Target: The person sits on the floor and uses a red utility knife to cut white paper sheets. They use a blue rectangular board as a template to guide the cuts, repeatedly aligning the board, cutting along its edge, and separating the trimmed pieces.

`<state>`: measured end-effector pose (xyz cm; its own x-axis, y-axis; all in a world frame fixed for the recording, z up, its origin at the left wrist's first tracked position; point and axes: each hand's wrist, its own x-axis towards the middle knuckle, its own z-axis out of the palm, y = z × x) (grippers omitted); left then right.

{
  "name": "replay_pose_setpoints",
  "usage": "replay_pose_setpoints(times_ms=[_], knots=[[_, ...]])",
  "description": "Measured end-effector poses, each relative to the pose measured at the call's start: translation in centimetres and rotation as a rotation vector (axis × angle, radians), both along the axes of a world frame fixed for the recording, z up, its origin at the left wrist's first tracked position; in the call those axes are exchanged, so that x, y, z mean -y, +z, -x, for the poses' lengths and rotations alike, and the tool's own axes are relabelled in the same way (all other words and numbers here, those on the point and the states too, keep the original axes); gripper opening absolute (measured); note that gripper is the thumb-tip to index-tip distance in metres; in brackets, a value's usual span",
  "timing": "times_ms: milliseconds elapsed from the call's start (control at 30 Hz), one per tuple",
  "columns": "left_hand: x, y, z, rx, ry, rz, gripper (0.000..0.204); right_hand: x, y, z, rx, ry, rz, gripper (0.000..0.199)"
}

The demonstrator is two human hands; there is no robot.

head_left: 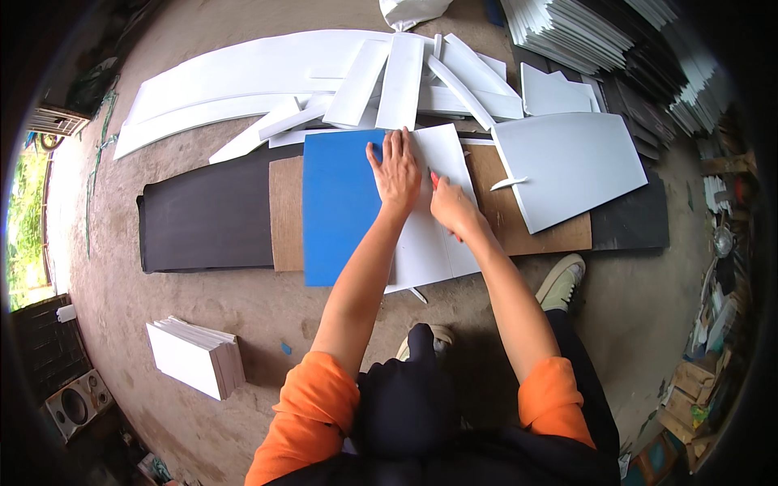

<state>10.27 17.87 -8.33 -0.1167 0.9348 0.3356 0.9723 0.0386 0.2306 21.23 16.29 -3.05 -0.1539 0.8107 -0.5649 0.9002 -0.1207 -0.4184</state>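
Hands: left hand [398, 175] spread flat and pressing down, thumb on the blue panel [340, 215] and fingers lying across its right edge; right hand [454, 206] closed around a red tool [435, 178], probably a cutter, its blade too small to make out.
White sheet: directly right of the blue panel, seemingly tucked partly under it; matt, plain, thin, straight-edged.
Sheet handling: likely light and fairly stiff, bending if lifted by one corner; its smooth face could slide, and its edges may dent easily. Best taken by two opposite edges.
Blue panel: even, saturated blue, rectangular, lying flat; probably light and rigid, easiest held by its long sides.
Red tool: slim, just beside the blue panel's right edge; should be light, best gripped along the handle.
Brown board: beneath the blue panel, showing on either side of it.
White strips: loosely heaped beyond the blue panel's far edge, some overlapping.
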Motion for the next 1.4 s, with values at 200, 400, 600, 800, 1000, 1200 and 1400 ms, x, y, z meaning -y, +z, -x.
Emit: replay_pose_setpoints(times_ms=[200, 400, 600, 800, 1000, 1200, 1400], knots=[[0.9, 0.2, 1.0, -0.034, -0.118, -0.024, 0.044, 4.5, -0.2, -0.8, 0.007, -0.010, 0.016, 0.029], [13.7, 2.1, 0.8, 0.156, -0.436, 0.314, 0.070, 4.6, -0.2, -1.4, 0.017, -0.039, 0.006, 0.032], [16.3, 3.0, 1.5, 0.098, -0.466, 0.376, 0.098, 3.2, 1.7, -0.7, -0.018, -0.049, 0.065, 0.032], [13.2, 2.5, 0.9, 0.077, -0.392, 0.323, 0.098, -0.5, 2.3, 0.4, -0.046, -0.101, 0.084, 0.035], [13.2, 2.6, 0.6, 0.061, -0.381, 0.325, 0.099, -0.4, 3.1, -0.5, -0.091, -0.164, 0.229, 0.034], [13.0, 2.5, 0.5, 0.013, -0.370, 0.326, 0.099, 2.0, 3.7, -1.8, -0.075, -0.092, 0.305, 0.032], [13.1, 2.5, 0.2, -0.010, -0.353, 0.346, 0.100, 4.5, 3.9, -3.3, -0.036, -0.060, 0.384, 0.030]])
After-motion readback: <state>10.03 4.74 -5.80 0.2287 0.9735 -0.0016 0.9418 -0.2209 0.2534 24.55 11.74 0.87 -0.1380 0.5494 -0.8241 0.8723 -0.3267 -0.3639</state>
